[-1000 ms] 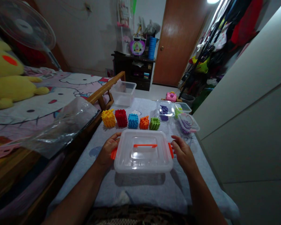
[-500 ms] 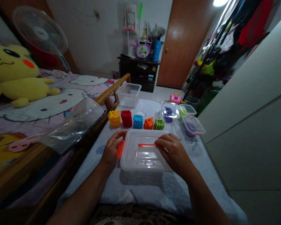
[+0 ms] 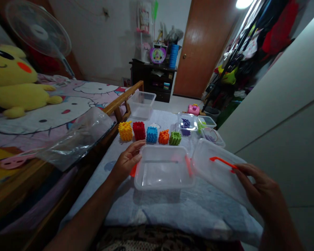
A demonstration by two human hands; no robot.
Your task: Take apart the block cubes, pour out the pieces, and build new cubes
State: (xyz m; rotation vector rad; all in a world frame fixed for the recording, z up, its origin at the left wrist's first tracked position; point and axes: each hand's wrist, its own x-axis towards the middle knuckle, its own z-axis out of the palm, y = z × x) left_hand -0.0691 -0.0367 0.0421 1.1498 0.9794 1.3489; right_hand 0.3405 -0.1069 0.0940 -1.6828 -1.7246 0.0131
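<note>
My right hand (image 3: 259, 188) grips the orange handle (image 3: 223, 162) of a clear plastic lid (image 3: 211, 174), which is held tilted off to the right of its box. The clear plastic box (image 3: 162, 186) stands uncovered on the cloth, with an orange latch on each short side and nothing visible in it. My left hand (image 3: 128, 160) is closed on the left side of the box, by the left latch (image 3: 133, 170). Just behind the box stand small blocks of textured plastic pieces: yellow (image 3: 125, 131), red (image 3: 139, 130), blue (image 3: 152, 134), orange (image 3: 163, 137) and green (image 3: 175, 138).
Another clear bin (image 3: 142, 104) stands at the far left of the cloth-covered table (image 3: 115, 205). Clear containers (image 3: 187, 122) with purple and green pieces sit at the far right. A wooden bed rail (image 3: 110, 108) borders the left side, and a pale cabinet (image 3: 285, 115) the right.
My right hand has lifted the lid off the box by its handle and carried it to the right. My left hand has stayed at the box's left side.
</note>
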